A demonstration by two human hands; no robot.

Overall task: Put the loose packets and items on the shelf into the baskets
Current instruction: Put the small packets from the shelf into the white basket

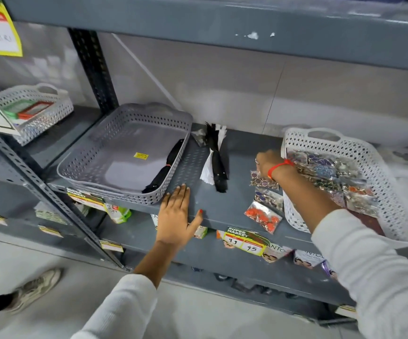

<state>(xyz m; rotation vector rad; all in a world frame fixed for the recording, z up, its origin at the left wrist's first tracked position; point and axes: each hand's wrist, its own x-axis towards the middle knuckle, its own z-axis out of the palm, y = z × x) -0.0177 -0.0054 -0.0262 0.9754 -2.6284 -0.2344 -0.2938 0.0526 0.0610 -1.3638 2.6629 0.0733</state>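
Observation:
On the grey shelf [237, 209] a grey basket [105, 152] holds one black bundle [166, 167]. A black and white bundle [216, 167] lies loose in the middle. Three clear packets lie loose at the right: purple rings [263, 181], another purple one [269, 198], and orange beads [263, 216]. The white basket [379, 172] on the right is full of several packets. My left hand [177, 214] rests flat and open on the shelf edge beside the grey basket. My right hand [268, 163] reaches down onto the top purple packet; its fingers are hidden behind the wrist.
Another white basket [34, 106] with boxed items stands on the neighbouring shelf at left. A dark upright post [95, 69] divides the two bays. An upper shelf [222, 25] hangs overhead. Price tags [245, 242] hang on the front edge, with boxes below.

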